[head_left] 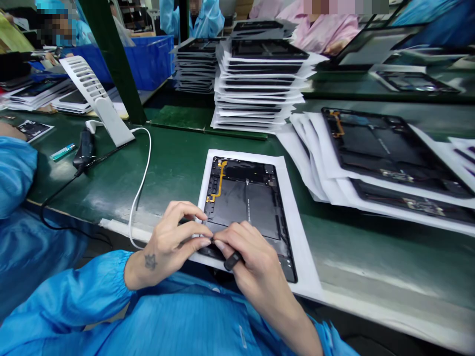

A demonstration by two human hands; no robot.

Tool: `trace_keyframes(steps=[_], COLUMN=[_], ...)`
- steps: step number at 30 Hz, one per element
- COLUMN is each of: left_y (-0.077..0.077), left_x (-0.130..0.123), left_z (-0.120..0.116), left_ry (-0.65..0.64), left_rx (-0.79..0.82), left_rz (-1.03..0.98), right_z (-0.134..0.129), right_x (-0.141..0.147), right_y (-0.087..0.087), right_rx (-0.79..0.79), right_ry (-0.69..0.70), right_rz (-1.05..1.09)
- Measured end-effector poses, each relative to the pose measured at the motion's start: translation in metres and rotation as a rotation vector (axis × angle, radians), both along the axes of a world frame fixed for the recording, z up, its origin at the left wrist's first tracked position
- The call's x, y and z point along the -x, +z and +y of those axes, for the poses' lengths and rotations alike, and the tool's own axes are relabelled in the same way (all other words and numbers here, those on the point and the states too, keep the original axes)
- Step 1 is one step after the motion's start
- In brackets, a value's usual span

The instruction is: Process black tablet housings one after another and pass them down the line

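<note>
An opened tablet lies on a white sheet in front of me, its dark inside and an orange flex cable facing up. Over its near left part, my left hand is closed in a pinch, thumb and index fingertip together. They meet a tiny dark piece, too small to name. My right hand pinches at the same piece from the other side. A short black rod-like object with a rounded end sticks out from the fingers of that hand.
Tablets between white sheets form a tall stack at the back and a fanned pile at right. On the left stand a white slotted stand, a black corded device, a white cable and a blue bin. Co-workers sit around.
</note>
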State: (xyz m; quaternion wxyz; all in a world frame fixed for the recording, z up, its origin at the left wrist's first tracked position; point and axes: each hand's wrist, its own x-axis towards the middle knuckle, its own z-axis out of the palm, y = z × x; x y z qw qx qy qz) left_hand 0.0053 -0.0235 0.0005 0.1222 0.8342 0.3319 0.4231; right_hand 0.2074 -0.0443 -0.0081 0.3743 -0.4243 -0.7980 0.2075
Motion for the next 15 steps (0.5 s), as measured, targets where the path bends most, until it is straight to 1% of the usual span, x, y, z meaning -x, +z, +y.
trace_keyframes(steps=[8,12,15], left_y=[-0.0007,0.0012,0.0037], left_x=[-0.0014,-0.0019,0.0004], left_z=[-0.001,-0.0005,0.0009], left_ry=[0.008,0.008,0.006], left_rx=[0.003,0.009,0.002], left_rz=[-0.001,0.037,0.077], right_z=[-0.0008,-0.001,-0.0044], right_x=[0.0014,0.0029,0.0036], right_y=[-0.0022,-0.0025,-0.0028], right_rx=[-0.028,-0.038,-0.132], right_ry=[-0.018,-0.011,-0.043], right_rz=[-0.011,-0.007,-0.021])
